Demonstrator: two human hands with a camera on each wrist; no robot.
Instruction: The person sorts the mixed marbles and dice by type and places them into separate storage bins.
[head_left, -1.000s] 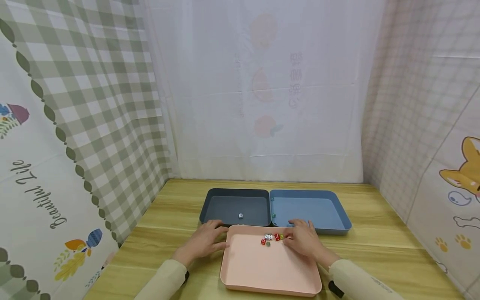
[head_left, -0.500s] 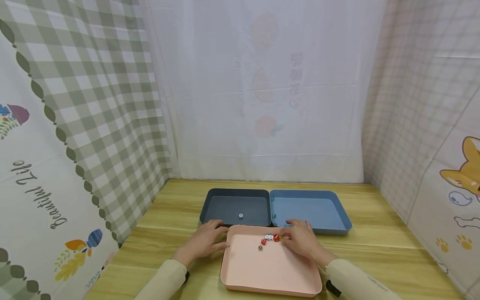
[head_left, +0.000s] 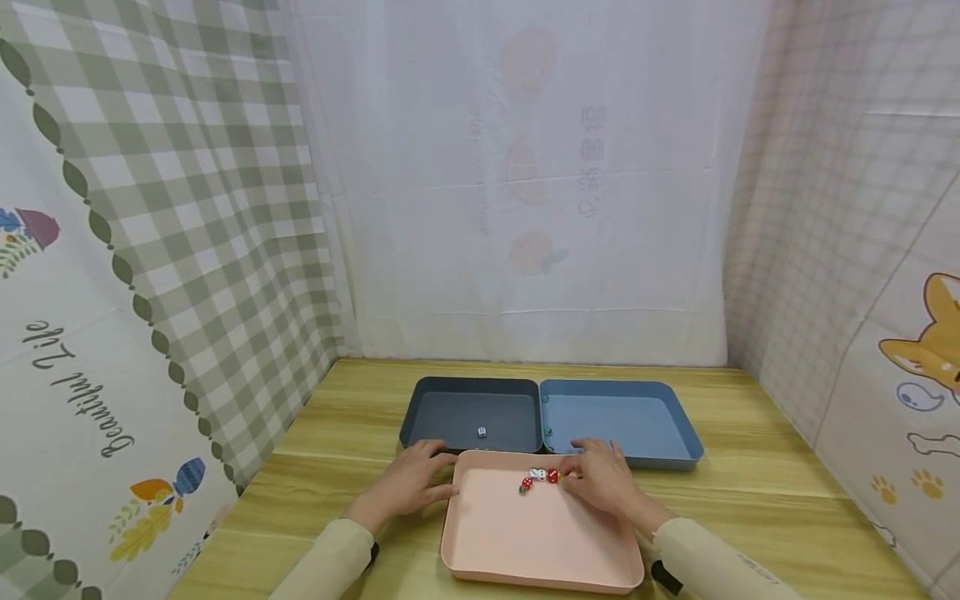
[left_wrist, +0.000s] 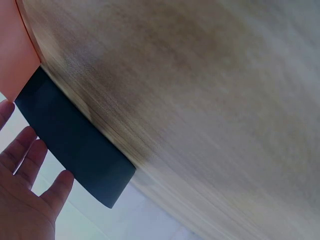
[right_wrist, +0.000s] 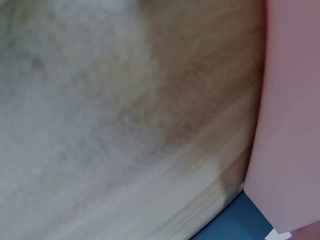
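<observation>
In the head view, a pink tray (head_left: 540, 542) holds two white dice (head_left: 541, 474), a red die (head_left: 527, 482), another red die (head_left: 552, 476) and a small greenish marble (head_left: 522, 490) touching the left red die. My right hand (head_left: 600, 475) reaches over the tray's far right part, fingertips beside the right red die. A yellow-green sliver shows at those fingertips; whether they pinch it is hidden. My left hand (head_left: 405, 479) rests beside the tray's left rim, thumb near the rim. The left wrist view shows its fingers (left_wrist: 61, 187) apart and relaxed.
Behind the pink tray stand a dark tray (head_left: 442, 408) with a white die (head_left: 482, 432) and a blue tray (head_left: 622, 408) with green marbles (head_left: 548, 431) along its left side. All stand on a wood-patterned table (head_left: 352, 400), with cloth hangings around it.
The greenish marble has rolled left and stopped against the left red die, which shifted slightly. My right hand moved a little left, covering most of the yellow-green marble. My left hand stayed put.
</observation>
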